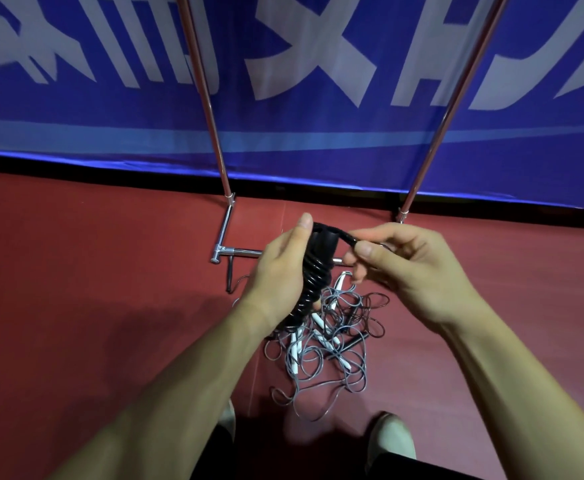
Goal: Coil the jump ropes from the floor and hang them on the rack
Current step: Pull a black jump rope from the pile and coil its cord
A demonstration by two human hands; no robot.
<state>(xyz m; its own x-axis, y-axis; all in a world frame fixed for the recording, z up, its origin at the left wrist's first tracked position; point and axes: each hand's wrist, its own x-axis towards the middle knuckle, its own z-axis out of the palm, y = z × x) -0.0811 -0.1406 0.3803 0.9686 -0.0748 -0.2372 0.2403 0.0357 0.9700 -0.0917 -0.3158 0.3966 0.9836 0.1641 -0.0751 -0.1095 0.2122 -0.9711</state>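
Note:
My left hand grips a black jump rope bundle, its cord wound in tight turns around the black handles. My right hand pinches the free black cord end where it arches over the top of the bundle. Below my hands a tangled pile of grey jump ropes with white and black handles lies on the red floor. The chrome rack stands just beyond, its two uprights rising to the top of the view and its base bar on the floor.
A blue banner with white lettering hangs right behind the rack. One black handle lies by the rack's left foot. My shoes stand at the near edge of the pile on the red floor.

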